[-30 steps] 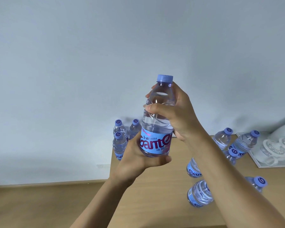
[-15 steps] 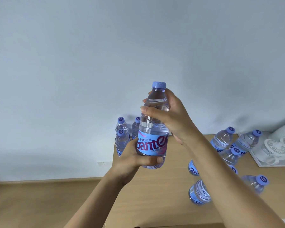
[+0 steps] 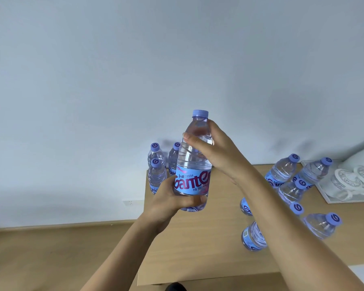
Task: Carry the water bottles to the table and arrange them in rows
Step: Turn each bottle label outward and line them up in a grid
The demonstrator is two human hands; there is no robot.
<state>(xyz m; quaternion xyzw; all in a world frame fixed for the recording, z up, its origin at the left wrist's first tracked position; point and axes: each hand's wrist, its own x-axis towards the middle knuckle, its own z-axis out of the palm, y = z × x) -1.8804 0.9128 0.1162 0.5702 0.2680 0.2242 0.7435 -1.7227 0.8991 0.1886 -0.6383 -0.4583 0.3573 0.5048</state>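
A: One clear plastic water bottle with a lilac cap and a blue label in pink lettering is held upright in the air above the light wooden table, near the middle of the view.

B: Which hand has it?

A: Both. The left hand cups its base from seven o'clock, thumb curled across the front just under the label. The right hand comes in from four o'clock and wraps its shoulder, with the fingers curled over the clear upper part below the cap.

B: And around it?

A: At ten o'clock from the held bottle, three upright bottles of the same kind stand close together at the table's far left corner; the one furthest right is partly hidden behind the held bottle. At three to four o'clock, a loose group of matching bottles stands on the table's right side, unevenly spaced, several partly covered by the right forearm. One of them at five o'clock shows only its lower body and label.

B: Anything further out?

A: At three o'clock, by the right edge, a white ornate object sits on a pale tray. A pale blue-grey wall fills the upper view, with a white socket low on it at nine o'clock, and wooden flooring lies at eight o'clock.
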